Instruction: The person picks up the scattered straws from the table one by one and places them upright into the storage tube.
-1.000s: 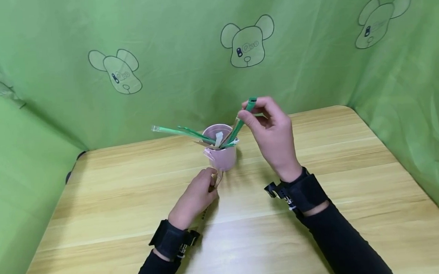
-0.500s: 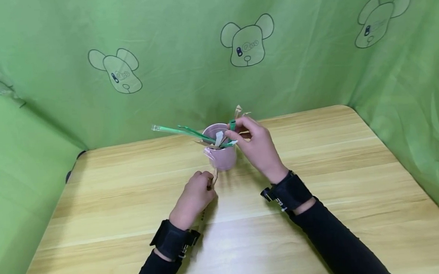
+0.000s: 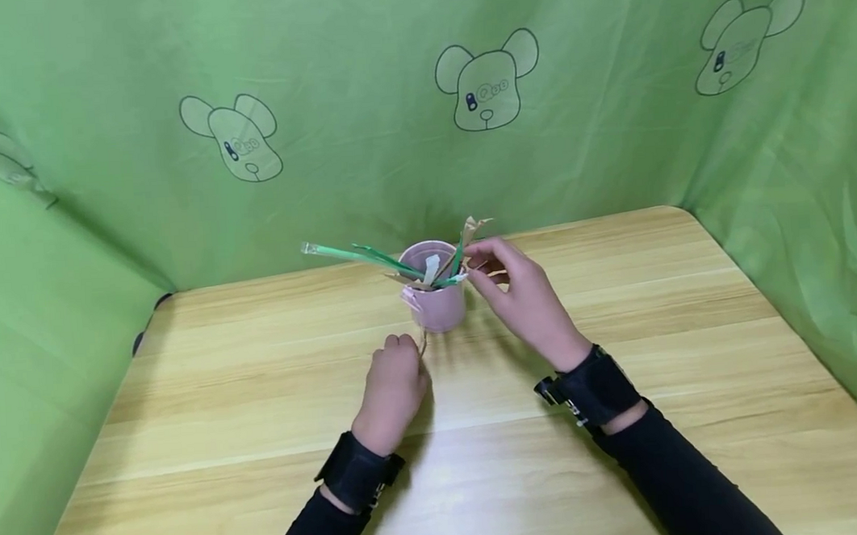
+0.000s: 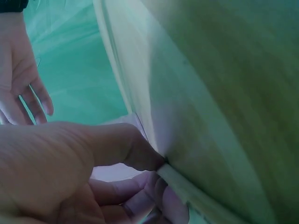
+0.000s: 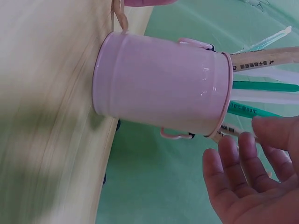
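A pink bucket (image 3: 441, 311) with small side handles stands upright on the table, holding several straws in paper and plastic wrappers. Green printed straws (image 5: 250, 110) and a brown paper-wrapped straw (image 5: 266, 58) lean out of its mouth. My right hand (image 3: 528, 307) is at the bucket's right rim, thumb and fingers parted and loosely bent beside the straws. In front of the bucket, low over the table, my left hand (image 3: 393, 390) pinches a brown paper-wrapped straw (image 4: 187, 189) between thumb and fingers; most of it is hidden under the hand in the head view.
The wooden table (image 3: 225, 407) ends at a back edge just behind the bucket. Green cloth (image 3: 364, 158) with printed bear faces hangs behind it and on both sides. A pale green wrapped straw (image 3: 340, 254) juts out leftward from the bucket.
My right hand has lowered a green straw into the bucket, let it go and drawn back slightly right. The left hand, still pinching its straw, has turned and shifted slightly.
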Demonstrator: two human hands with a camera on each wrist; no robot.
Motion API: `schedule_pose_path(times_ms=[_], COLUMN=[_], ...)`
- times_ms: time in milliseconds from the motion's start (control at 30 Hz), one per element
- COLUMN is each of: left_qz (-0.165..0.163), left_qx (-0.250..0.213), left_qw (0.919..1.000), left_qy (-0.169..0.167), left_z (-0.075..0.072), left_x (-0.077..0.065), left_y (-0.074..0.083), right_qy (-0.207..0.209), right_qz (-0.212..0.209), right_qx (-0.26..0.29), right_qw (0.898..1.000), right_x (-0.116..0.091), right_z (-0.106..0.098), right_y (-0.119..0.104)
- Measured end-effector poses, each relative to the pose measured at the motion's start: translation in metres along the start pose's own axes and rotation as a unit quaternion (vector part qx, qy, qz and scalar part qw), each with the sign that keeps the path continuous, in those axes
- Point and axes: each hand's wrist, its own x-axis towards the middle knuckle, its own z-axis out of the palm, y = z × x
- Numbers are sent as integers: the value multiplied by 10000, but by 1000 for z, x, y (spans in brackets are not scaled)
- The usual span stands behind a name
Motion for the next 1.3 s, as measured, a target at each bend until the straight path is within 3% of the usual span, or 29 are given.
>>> schedule_pose_path(times_ms=[100,167,300,433,567,767,933,1133,1300], left_qz=[53,0,-225,-499,-430,-389,-315,56,453], left_qx=[245,109,-676,-1636,-2158,-2366,-2597,-2991,-3242], left_qw=[9997,9999,9963,9813,9709,9696,9647,9421,9209], left_qy=[65,-79,-477,-879,-942,-480,292,1513,2115], left_z=[2,2,-5,-14,-26,-62,-94,-112,-119], left_x=[-1,0,1,3,6,2,-6,-9,-2], left_y=[2,0,-7,-14,-15,-8,-3,-5,-8], right_qy=[-19,-28,-66,-172,-233,-287,-335,-414,-473], right_qz=[-4,8,23,82,97,133,171,123,135], right_qx=[-23,-9,-25,5,22,5,-30,-83,-53], right_qw=[10000,10000,10000,9998,9997,9995,9993,9990,9988], right_x=[-4,-5,-7,-7,-8,-8,-8,-9,-9], right_z=[-4,-6,-8,-8,-8,-9,-9,-8,-6], right_y=[1,2,2,3,3,2,0,-1,0])
